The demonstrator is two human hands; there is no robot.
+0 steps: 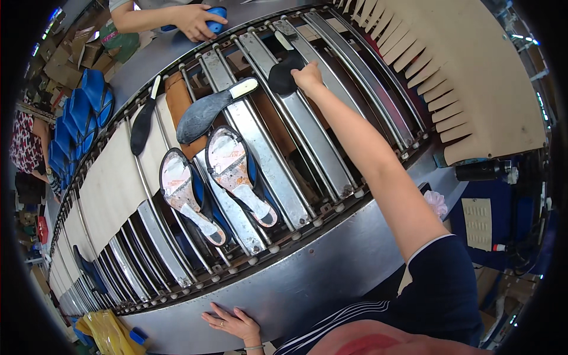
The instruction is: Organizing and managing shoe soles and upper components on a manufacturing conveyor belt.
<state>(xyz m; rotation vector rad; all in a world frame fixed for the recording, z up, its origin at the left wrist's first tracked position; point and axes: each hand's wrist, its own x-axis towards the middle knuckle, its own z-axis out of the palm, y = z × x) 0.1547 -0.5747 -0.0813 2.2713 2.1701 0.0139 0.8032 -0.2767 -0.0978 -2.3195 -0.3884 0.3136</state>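
Note:
My right arm reaches across the slatted metal conveyor (334, 171), and my right hand (309, 77) is closed on the rounded edge of a black shoe sole (284, 77) with a pale heel end. My left hand (234, 324) lies open, fingers spread, on the smooth metal ledge (296, 284) at the near side. Left of the held sole are a grey sole (201, 116) with a white heel end and a slim black sole (141, 131). Closer to me, two sandals with blue sides, a left one (180, 186) and a right one (234, 168), lie with their undersides up.
Across the conveyor, another person's hand (198, 22) holds a blue shoe (216, 23). Several blue shoes (94, 97) line the far left ledge. Cream sheeting (109, 192) covers some slats. A tan fringed panel (473, 65) stands at right; a yellow bag (109, 334) sits lower left.

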